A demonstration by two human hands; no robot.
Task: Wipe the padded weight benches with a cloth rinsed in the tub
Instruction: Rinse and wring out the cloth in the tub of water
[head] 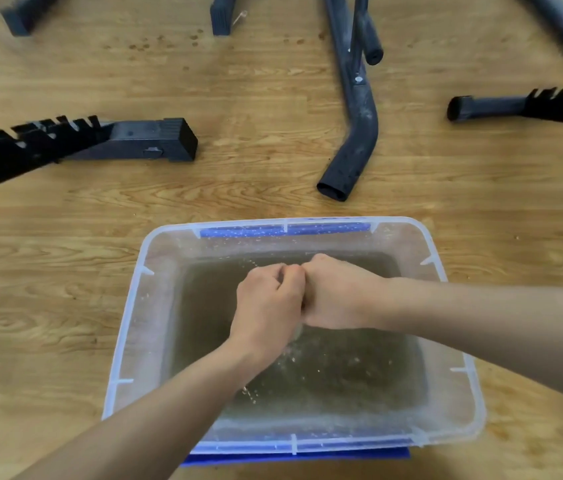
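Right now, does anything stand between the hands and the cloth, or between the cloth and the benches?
Nothing visible does. Left hand and right hand grip the cloth, mostly hidden in their fists, over the tub. Beyond it only wooden floor lies before the bench frames; pads are out of view.

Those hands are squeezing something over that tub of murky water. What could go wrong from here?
1. The left hand and right hand wring a barely visible cloth above the tub; falling drops may splash onto the wooden floor, making it slippery.
2. The water looks brown and cloudy, so the cloth may smear dirt rather than lift it.
3. A black metal leg lies just beyond the tub, a possible trip hazard.
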